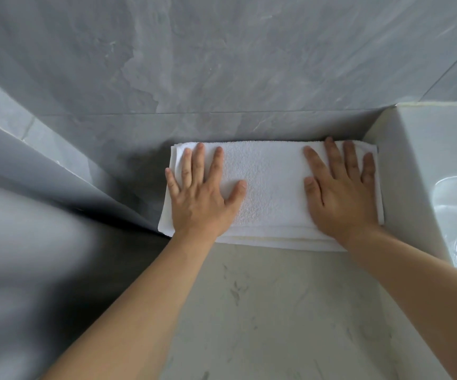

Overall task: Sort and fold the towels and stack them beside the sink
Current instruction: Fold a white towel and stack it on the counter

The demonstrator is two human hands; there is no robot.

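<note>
At centre of the frame, on the pale marble table (263, 311), a white folded towel stack (271, 187) lies w/ its far edge against the grey wall (221, 64) and its right end just beside the raised sink (424, 165) wall. Layer edges show along the near side, so it looks like more than one towel, or one folded several times; can't tell which.

Left hand (202, 196) rests flat on the left part of the stack, fingers straight and spread, thumb out toward the middle. Right hand (339, 193) does the same on the right part, fingertips near the far edge. Neither grip is clamped on anything: both are spread flat, palms pressing down on the cloth.

Step in hand, as I judge it: smoothing and squaring the stack in its spot beside the sink, i.e. the stacking part of the task. No loose towels are in view, so how many remain is unknown.

Next move probably calls for lifting both palms straight up w/o dragging the top layer, since terry cloth shifts easily and the near edges already sit slightly uneven. If more towels remain, reach elsewhere for the next one.
</note>
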